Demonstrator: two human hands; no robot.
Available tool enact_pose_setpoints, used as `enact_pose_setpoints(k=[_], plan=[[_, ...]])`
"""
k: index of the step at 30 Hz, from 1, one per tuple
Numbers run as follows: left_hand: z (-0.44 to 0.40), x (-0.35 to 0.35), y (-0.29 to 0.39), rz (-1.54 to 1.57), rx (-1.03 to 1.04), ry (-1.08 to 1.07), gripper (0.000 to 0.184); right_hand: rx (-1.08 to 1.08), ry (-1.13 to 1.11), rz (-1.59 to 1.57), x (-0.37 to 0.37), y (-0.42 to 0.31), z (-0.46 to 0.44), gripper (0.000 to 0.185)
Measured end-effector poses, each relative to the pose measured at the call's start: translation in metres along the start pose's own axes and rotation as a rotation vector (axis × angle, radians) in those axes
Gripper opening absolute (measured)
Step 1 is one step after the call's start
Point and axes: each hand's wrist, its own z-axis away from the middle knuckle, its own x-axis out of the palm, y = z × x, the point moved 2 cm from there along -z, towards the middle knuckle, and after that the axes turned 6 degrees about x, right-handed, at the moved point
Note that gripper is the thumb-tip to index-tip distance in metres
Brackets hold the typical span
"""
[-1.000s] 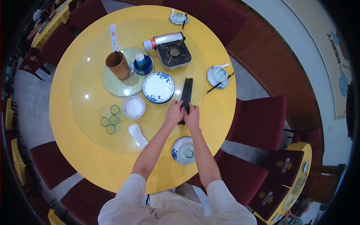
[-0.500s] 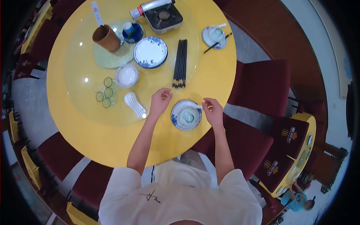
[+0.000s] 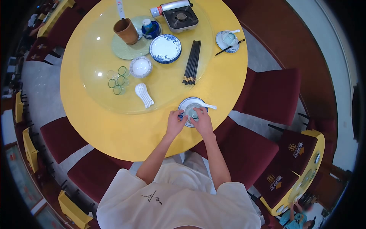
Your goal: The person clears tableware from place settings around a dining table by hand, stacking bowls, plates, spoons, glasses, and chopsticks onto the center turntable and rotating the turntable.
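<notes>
Round and yellow, the surface point(image 3: 114, 135) is filling the middle of the view, with maroon chairs point(image 3: 267, 97) standing about it. Towards its near edge, a blue-patterned plate point(image 3: 186, 102) is carrying a bowl point(image 3: 189, 111), a glass cup point(image 3: 195, 114) and a white spoon point(image 3: 209, 106), whose handle is jutting out to the right. The left grip point(image 3: 175, 123) is bending round the left side of this setting and the right grip point(image 3: 203, 122) is arching over the right; whether either is clamping on bowl or cup, I cannot tell. With fingers hanging so close, an uneven push could be tipping the cup, and a brush against the jutting handle could be knocking the spoon off. Beyond, a row of chopsticks point(image 3: 193, 63) is lying nearest, white spoons point(image 3: 144, 95) are nesting to the left, and stacked plates point(image 3: 165, 48) are standing farther back. Both hands are hiding part of the plate.
</notes>
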Motion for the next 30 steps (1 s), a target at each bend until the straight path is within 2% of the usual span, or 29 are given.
enact_pose_setpoints(k=[3, 4, 6, 8, 9, 11, 15, 18, 21, 24, 27, 30], plan=[[0.003, 0.002, -0.007, 0.462, -0.409, -0.126, 0.042, -0.055, 0.133, -0.077, -0.004, -0.004, 0.008, 0.047], [0.002, -0.006, 0.004, 0.672, -0.516, -0.135, 0.043, 0.004, 0.153, -0.249, -0.013, -0.023, 0.016, 0.045], [0.004, -0.028, 0.029, 1.097, -0.713, -0.163, 0.045, -0.028, 0.187, -0.439, -0.006, -0.047, 0.029, 0.044], [0.005, -0.064, 0.039, 1.090, -0.668, -0.101, 0.041, 0.001, 0.183, -0.601, 0.009, -0.061, 0.035, 0.044], [0.006, -0.079, 0.038, 1.094, -0.641, -0.072, 0.040, -0.052, 0.170, -0.533, 0.017, -0.071, 0.033, 0.044], [0.010, -0.113, 0.021, 0.942, -0.544, 0.061, 0.043, -0.171, 0.141, -0.395, 0.037, -0.095, 0.027, 0.045], [0.012, -0.191, -0.030, 0.691, -0.382, 0.313, 0.055, -0.299, 0.006, -0.363, 0.082, -0.158, 0.013, 0.043], [-0.009, -0.227, -0.060, 0.237, -0.254, 0.418, 0.060, -0.251, -0.053, -0.451, 0.102, -0.171, -0.004, 0.042], [-0.041, -0.240, -0.061, 0.028, -0.075, 0.461, 0.061, -0.159, -0.031, -0.412, 0.096, -0.162, -0.007, 0.039], [-0.070, -0.254, -0.042, -0.526, 0.170, 0.358, 0.060, -0.039, 0.022, -0.388, 0.088, -0.125, -0.002, 0.032], [-0.087, -0.259, -0.049, -0.512, 0.192, 0.297, 0.060, 0.102, 0.081, -0.484, 0.084, -0.088, 0.006, 0.026], [-0.094, -0.265, -0.056, -0.632, 0.209, 0.125, 0.059, 0.186, 0.141, -0.565, 0.082, -0.073, 0.019, 0.023]])
